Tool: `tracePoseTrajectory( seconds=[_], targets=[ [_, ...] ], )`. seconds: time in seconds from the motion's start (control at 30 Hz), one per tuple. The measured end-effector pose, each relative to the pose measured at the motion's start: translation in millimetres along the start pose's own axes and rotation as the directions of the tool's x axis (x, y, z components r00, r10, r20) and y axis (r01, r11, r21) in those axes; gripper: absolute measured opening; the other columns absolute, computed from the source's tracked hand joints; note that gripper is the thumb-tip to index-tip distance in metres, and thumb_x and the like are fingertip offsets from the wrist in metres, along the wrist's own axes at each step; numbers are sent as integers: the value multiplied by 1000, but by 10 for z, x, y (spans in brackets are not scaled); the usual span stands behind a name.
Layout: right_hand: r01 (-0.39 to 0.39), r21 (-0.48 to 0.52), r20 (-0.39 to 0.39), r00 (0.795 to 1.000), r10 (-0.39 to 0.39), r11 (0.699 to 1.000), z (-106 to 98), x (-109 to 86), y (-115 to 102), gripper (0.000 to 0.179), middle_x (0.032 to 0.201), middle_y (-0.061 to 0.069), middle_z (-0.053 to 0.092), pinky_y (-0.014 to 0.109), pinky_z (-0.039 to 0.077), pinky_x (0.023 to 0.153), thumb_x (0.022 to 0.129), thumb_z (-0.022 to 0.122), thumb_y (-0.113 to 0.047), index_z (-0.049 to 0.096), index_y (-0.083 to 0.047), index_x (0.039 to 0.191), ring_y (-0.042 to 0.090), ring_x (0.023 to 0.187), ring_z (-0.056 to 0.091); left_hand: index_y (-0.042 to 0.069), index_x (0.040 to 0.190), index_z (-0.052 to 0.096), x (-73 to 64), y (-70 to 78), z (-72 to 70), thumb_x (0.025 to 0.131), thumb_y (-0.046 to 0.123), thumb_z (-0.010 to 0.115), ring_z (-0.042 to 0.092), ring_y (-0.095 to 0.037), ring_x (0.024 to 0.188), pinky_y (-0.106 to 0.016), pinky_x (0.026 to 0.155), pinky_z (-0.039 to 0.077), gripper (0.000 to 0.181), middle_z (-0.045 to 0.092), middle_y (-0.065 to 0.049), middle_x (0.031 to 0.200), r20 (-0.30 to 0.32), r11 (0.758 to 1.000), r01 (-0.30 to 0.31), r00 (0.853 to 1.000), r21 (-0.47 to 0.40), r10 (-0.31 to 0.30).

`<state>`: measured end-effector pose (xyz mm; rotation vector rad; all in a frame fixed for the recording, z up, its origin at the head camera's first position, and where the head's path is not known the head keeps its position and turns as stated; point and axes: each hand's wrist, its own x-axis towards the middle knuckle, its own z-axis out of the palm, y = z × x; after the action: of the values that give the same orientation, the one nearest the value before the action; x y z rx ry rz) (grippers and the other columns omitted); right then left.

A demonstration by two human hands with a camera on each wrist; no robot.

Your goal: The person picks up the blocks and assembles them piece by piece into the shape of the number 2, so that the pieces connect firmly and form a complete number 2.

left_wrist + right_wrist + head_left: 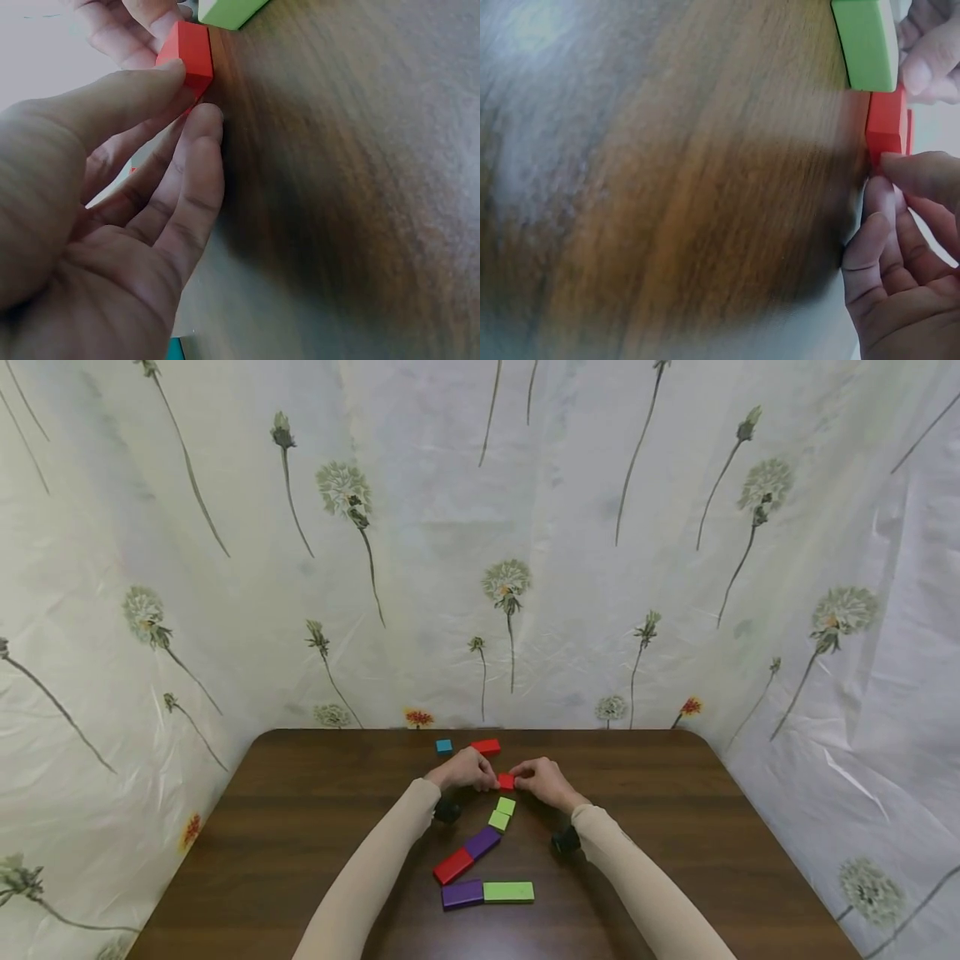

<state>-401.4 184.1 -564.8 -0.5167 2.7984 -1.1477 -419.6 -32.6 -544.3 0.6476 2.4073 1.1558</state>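
A small red block (507,782) lies on the brown table just beyond two light green blocks (502,814). My left hand (468,770) pinches its left end; in the left wrist view the thumb and fingers meet at the red block (190,54). From the other side my right hand (546,781) holds the right end with thumb and fingers, as the right wrist view shows at the red block (887,124). A light green block (868,45) stands close to it there.
Toward me, a purple block (482,842) and a red block (453,866) continue the slanting line. Nearer still, another purple block (462,895) touches a long green block (508,892). A blue block (444,747) and another red block (487,747) lie near the table's far edge, before a floral curtain.
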Motion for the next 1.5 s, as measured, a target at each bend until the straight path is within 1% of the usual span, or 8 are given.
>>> tracePoseTrajectory(
  seconds=[0.3,0.53,0.7,0.9,1.03,1.13,1.3,1.5],
  targets=[
    [10,-4,41,999,-10,1000,14,-11,-5,18,103,5,73,35,54,80,90,67,-11,74,-10,106,17,94,66,3,86,77,-50,-17,8,87,15,72,65,-16,69,-29,66,55,13,74,-9,82,12,1000,-16,1000,-14,17],
    [20,1,48,999,-20,1000,8,-21,-24,19,105,6,72,35,54,80,91,66,-12,73,-9,109,19,97,66,5,87,77,-49,-50,13,87,17,72,65,-15,69,-28,66,55,13,74,-8,81,-1,999,-38,999,-19,38],
    [-5,7,60,998,4,1000,-14,-46,-31,19,105,5,72,33,53,79,91,66,-14,73,-12,108,17,94,65,5,88,74,-52,-74,27,87,16,72,65,-15,68,-28,65,55,11,72,-6,80,-25,998,-33,999,-51,31],
    [-54,49,86,995,50,997,-54,-84,-44,23,99,4,71,30,51,71,90,67,-15,71,-10,112,14,82,63,2,93,72,-57,-81,27,87,12,72,68,-21,71,-32,67,57,11,72,-11,85,-54,993,-29,998,-111,23],
    [-55,51,98,994,50,997,-62,-98,-25,25,94,2,71,28,49,68,89,69,-17,70,-9,113,13,77,60,1,95,71,-53,-91,29,87,10,71,68,-21,71,-33,68,57,12,72,-12,86,-57,989,-23,998,-146,15],
    [-46,49,106,994,41,998,-58,-108,-27,28,92,1,71,28,49,68,88,71,-20,70,-8,114,12,77,60,-1,99,71,-51,-102,29,87,9,71,68,-20,71,-33,67,57,15,72,-12,86,-60,985,-20,998,-170,10],
    [-32,46,114,993,26,998,-66,-124,-34,32,91,1,71,29,49,70,86,73,-21,70,-7,114,12,79,60,-1,106,72,-44,-106,32,89,10,69,68,-16,70,-30,67,57,21,73,-10,87,-54,989,-13,999,-150,5],
    [-11,29,111,994,8,1000,-70,-132,-47,30,92,0,70,29,50,72,87,72,-21,70,-8,114,11,81,62,-1,106,73,-38,-82,47,89,8,68,68,-15,71,-30,68,57,20,74,-10,89,-57,991,-6,998,-135,-2]
  ],
)
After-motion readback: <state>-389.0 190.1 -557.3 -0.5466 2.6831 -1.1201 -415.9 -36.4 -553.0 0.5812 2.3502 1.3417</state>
